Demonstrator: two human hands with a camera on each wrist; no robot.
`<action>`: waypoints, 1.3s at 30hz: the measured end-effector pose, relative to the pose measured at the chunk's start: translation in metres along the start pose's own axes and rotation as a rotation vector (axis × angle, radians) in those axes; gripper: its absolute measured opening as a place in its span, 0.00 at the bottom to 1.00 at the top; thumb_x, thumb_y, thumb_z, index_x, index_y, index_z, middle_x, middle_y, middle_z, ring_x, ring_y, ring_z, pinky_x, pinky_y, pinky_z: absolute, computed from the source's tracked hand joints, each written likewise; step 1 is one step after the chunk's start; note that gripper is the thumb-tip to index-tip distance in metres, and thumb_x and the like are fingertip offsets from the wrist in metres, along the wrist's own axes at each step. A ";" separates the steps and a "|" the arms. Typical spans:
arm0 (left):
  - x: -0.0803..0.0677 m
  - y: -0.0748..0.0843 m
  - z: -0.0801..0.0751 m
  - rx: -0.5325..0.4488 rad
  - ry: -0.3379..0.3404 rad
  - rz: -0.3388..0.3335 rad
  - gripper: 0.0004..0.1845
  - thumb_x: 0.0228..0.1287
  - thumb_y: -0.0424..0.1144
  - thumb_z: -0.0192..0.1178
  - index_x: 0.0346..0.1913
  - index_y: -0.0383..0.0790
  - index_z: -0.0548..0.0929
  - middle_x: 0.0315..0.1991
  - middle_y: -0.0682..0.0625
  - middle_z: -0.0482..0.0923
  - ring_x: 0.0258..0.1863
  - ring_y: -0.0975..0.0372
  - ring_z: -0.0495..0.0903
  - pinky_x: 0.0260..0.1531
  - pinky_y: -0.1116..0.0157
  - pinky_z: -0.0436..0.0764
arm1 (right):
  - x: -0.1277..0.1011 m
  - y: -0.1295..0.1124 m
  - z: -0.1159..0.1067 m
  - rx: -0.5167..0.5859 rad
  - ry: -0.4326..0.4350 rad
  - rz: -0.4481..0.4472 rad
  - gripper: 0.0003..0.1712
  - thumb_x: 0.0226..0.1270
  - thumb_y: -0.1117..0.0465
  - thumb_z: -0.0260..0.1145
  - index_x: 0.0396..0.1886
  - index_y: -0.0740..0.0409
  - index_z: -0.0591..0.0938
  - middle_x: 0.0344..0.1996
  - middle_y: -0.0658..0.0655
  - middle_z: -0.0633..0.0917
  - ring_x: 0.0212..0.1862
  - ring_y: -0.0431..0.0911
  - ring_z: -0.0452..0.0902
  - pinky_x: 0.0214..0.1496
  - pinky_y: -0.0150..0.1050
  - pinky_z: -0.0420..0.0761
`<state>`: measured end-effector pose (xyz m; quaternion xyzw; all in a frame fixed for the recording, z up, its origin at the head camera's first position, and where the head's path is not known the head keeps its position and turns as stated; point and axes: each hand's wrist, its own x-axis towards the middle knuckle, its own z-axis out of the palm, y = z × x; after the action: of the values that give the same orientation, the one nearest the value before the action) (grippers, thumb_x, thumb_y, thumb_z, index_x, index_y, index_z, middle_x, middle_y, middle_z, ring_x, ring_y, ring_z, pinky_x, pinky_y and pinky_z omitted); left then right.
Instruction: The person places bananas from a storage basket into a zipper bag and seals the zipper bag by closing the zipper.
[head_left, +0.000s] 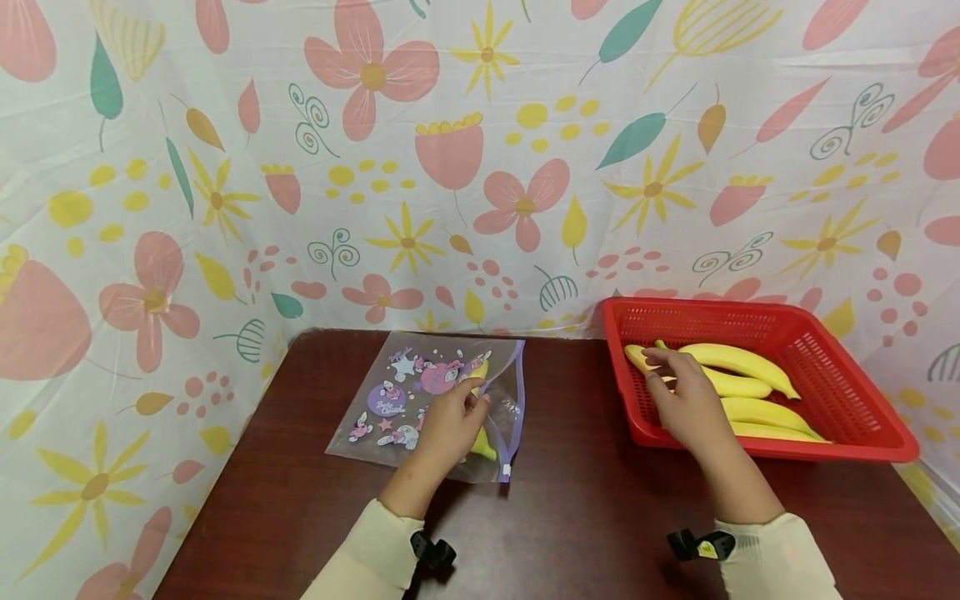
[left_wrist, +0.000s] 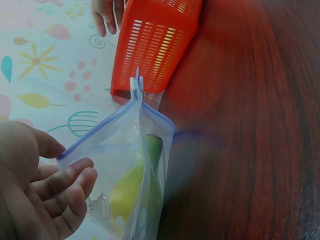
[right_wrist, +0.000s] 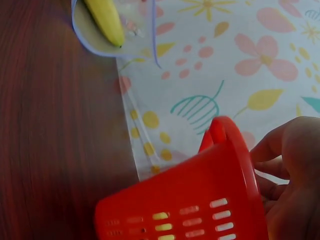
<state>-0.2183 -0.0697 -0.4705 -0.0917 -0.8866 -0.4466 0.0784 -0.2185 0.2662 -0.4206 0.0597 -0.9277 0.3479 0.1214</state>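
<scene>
A clear zip bag with a cartoon print and purple zip edge lies on the table, its mouth parted. Inside it is a banana, which also shows in the left wrist view. My left hand pinches the purple edge of the bag between thumb and finger. Over the left side of a red basket my right hand hangs with fingers loosely bent, close to a banana. Its fingers partly cover that banana, and in the right wrist view the basket's rim hides part of the hand.
Several more bananas lie in the basket, which stands at the right back of the dark wooden table. A floral cloth hangs behind and to the left. A bare stretch of tabletop separates bag and basket.
</scene>
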 end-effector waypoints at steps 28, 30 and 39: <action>-0.001 0.001 0.000 0.018 0.007 -0.002 0.19 0.71 0.41 0.59 0.60 0.37 0.82 0.29 0.52 0.82 0.21 0.68 0.72 0.24 0.69 0.74 | 0.030 0.030 -0.013 -0.219 -0.298 0.155 0.35 0.77 0.50 0.55 0.72 0.71 0.66 0.62 0.77 0.71 0.62 0.71 0.72 0.60 0.67 0.74; -0.001 0.002 0.000 0.022 0.008 -0.002 0.19 0.71 0.41 0.59 0.60 0.37 0.82 0.29 0.52 0.82 0.21 0.68 0.72 0.24 0.69 0.74 | 0.031 0.030 -0.014 -0.227 -0.312 0.162 0.35 0.77 0.50 0.55 0.71 0.72 0.66 0.62 0.77 0.71 0.61 0.71 0.72 0.60 0.67 0.74; -0.001 0.002 0.000 0.025 0.004 -0.004 0.18 0.71 0.41 0.59 0.60 0.39 0.83 0.30 0.52 0.82 0.21 0.68 0.72 0.25 0.69 0.74 | 0.038 0.035 -0.014 -0.271 -0.411 0.235 0.41 0.75 0.46 0.55 0.74 0.72 0.61 0.62 0.80 0.69 0.52 0.64 0.75 0.48 0.55 0.81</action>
<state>-0.2169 -0.0685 -0.4688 -0.0879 -0.8921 -0.4360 0.0802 -0.2590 0.3012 -0.4224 0.0040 -0.9715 0.2130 -0.1036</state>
